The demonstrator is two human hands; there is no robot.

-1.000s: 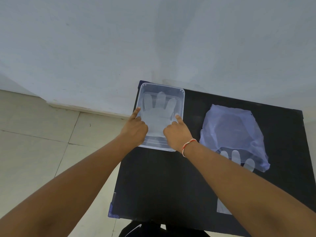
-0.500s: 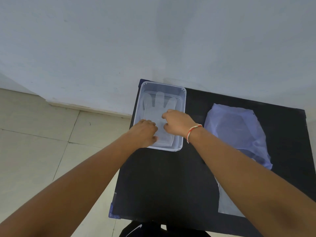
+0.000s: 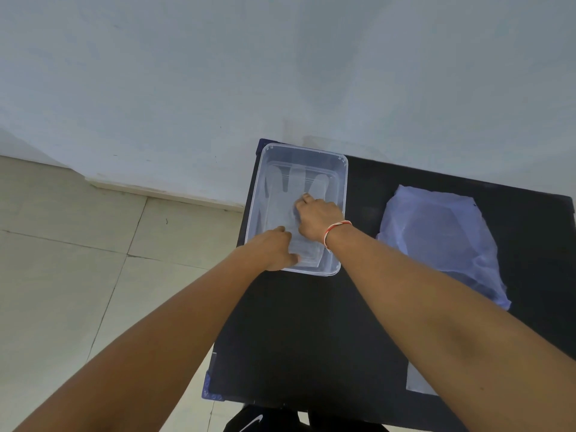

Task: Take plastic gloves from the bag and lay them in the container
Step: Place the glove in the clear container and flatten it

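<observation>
black table (image 3: pixel 311 338) against a pale wall. nearest us, 1 glove (image 3: pixel 419 381) lies loose, still to be moved. beyond, the bag (image 3: pixel 442 244). we find both hands in the container (image 3: pixel 343 182): left hand (image 3: pixel 274 252) and right hand (image 3: pixel 318 219), fingers curled, pressing 1 glove laid (image 3: pixel 290 188) flat; actual grip unclear.

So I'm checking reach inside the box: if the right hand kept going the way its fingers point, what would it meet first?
The right hand points toward the far end of the container. It would probably slide along the glove fingers first, then meet the far wall; depth is unclear.
</observation>
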